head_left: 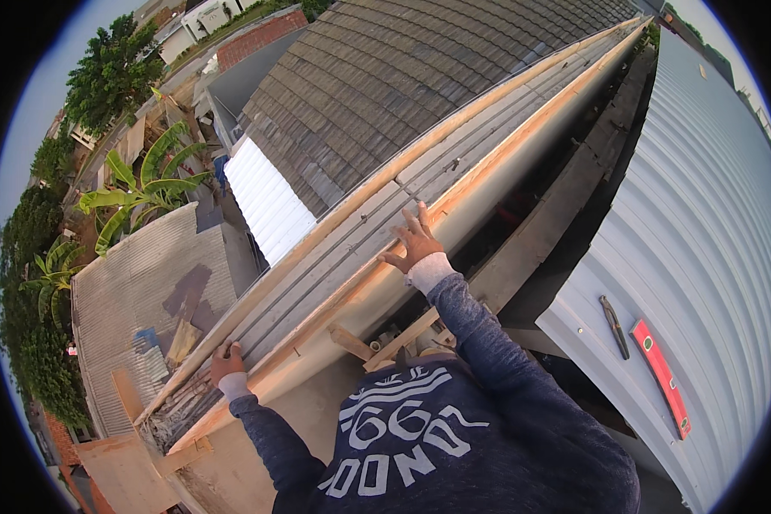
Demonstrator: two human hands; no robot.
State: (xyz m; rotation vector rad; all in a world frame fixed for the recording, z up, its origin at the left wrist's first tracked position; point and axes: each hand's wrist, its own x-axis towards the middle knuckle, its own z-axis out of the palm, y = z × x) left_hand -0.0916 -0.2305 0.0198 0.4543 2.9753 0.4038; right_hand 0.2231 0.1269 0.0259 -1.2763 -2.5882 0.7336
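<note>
A long formwork trough runs diagonally from the lower left to the upper right, with a wooden board (522,137) along its near side and another wooden board (334,218) along its far side. Thin steel bars (351,224) lie lengthwise in it above a grey bed. My right hand (417,242) is open, its fingers spread over the top edge of the near board. Toward the trough's lower left end, my left hand (227,367) reaches inside with its fingers curled by the ends of the bars. What those fingers hold, if anything, is hidden.
On the corrugated metal roof (685,240) at right lie a red spirit level (661,377) and dark-handled pliers (613,327). A dark gap with timber (540,223) separates that roof from the trough. Beyond the trough are a tiled roof (360,86) and a lower corrugated roof (111,308).
</note>
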